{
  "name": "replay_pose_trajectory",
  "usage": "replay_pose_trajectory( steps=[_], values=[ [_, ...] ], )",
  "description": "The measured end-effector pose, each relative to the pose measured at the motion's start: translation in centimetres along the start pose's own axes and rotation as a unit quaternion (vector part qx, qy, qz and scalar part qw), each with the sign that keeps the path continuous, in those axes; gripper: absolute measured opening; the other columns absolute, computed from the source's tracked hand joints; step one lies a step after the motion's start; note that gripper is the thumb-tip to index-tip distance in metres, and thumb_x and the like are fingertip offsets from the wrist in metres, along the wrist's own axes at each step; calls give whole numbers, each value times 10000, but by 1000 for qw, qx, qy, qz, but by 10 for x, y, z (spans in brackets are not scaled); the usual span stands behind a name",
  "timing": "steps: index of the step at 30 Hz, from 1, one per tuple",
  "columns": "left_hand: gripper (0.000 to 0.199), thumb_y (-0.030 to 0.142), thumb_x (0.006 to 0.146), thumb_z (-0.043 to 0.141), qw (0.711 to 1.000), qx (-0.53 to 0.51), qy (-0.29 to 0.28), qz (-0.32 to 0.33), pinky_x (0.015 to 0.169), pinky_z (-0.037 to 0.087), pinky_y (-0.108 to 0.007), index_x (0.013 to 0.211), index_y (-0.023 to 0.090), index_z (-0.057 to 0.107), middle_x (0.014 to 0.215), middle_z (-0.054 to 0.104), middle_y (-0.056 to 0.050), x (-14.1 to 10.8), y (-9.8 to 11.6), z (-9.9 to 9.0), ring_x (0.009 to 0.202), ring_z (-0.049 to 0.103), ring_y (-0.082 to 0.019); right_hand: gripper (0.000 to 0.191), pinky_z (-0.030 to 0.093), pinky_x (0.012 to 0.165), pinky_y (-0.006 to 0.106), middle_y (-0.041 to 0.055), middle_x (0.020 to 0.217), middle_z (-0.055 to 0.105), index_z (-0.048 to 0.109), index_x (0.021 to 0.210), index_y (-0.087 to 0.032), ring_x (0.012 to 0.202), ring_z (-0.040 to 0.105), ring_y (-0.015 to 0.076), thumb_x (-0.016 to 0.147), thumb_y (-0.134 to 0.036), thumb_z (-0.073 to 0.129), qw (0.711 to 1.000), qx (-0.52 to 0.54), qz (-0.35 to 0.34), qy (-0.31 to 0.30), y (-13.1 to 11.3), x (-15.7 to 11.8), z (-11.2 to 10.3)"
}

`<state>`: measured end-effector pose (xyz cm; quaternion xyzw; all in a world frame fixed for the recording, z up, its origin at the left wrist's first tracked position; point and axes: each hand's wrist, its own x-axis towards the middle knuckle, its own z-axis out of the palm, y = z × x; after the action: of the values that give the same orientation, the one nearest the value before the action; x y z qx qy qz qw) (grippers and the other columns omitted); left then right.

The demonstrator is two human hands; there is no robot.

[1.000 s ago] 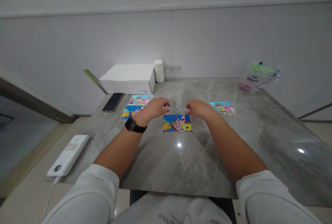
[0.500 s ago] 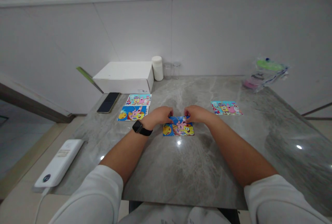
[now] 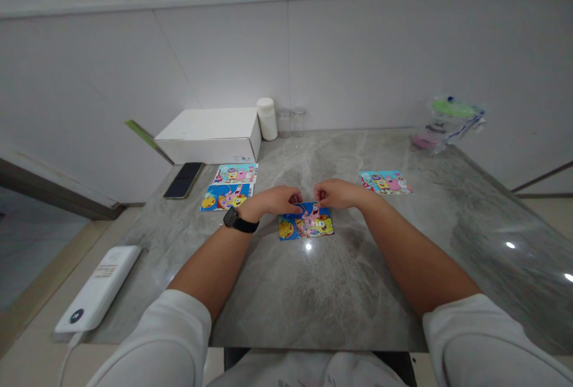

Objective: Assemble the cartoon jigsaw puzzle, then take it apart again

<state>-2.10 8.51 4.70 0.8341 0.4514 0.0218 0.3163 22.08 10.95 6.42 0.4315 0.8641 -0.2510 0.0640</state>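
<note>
A blue picture card [image 3: 306,226] with yellow and pink cartoon figures lies in front of me on the grey table. My left hand [image 3: 283,199] is closed at its upper left edge, thumb on the card and fingers curled behind. At the upper right edge my right hand [image 3: 332,193] pinches with thumb and fingers; the fingertips are partly hidden. To the left lie a matching blue card [image 3: 227,197] and, just beyond it, a light-blue card [image 3: 236,174] with cartoon figures. Another light-blue cartoon card [image 3: 386,182] rests beyond my right forearm.
At the back left stand a white box [image 3: 208,136], a white bottle [image 3: 267,119] and two clear glasses [image 3: 291,123]. A phone [image 3: 184,180] and a white power bank [image 3: 99,288] with a cable lie left. A clear plastic bag [image 3: 447,125] sits back right on the grey table [image 3: 340,303].
The view has shifted slightly. My right hand has edged up a little at the card's top edge, and the card sits slightly more tilted. Both hands stay at it.
</note>
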Motion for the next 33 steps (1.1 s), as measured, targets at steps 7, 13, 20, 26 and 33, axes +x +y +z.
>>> replay_pose_trajectory(
  steps=[7, 13, 20, 26, 33],
  values=[
    [281, 380, 934, 606, 995, -74, 39, 58, 738, 492, -265, 1080, 179, 738, 971, 775, -40, 9, 10, 16, 822, 685, -172, 132, 423, 648, 234, 3, 816, 732, 735, 944, -182, 751, 634, 159, 844, -263, 704, 995, 87, -51, -22, 8, -1, -3],
    [250, 339, 918, 607, 994, -73, 44, 71, 744, 492, -268, 1057, 178, 739, 959, 780, -35, 11, 12, 21, 812, 681, -169, 146, 436, 645, 232, -12, 774, 699, 704, 915, -177, 719, 611, 146, 838, -300, 694, 983, 160, -50, -68, 10, -1, -4],
    [326, 460, 946, 595, 991, -84, 46, 88, 697, 468, -270, 1004, 174, 740, 904, 768, -33, 10, 18, 21, 776, 670, -170, 167, 458, 652, 215, -12, 796, 691, 687, 912, -179, 720, 604, 129, 833, -325, 696, 971, 217, -52, -81, 4, -6, -11],
    [358, 512, 945, 605, 992, -97, 38, 70, 669, 457, -259, 962, 180, 737, 858, 761, -20, 10, 16, 20, 734, 647, -154, 181, 453, 651, 218, -2, 840, 728, 713, 969, -172, 734, 617, 136, 843, -296, 676, 976, 217, -23, -28, 10, -1, -8],
    [353, 521, 925, 634, 991, -107, 61, 53, 691, 478, -260, 979, 187, 735, 895, 760, -26, 12, 11, 19, 771, 660, -163, 254, 500, 802, 225, 50, 1101, 802, 781, 1112, -184, 963, 714, 184, 888, -248, 677, 993, 98, 25, 61, 18, 9, 1]
  ],
)
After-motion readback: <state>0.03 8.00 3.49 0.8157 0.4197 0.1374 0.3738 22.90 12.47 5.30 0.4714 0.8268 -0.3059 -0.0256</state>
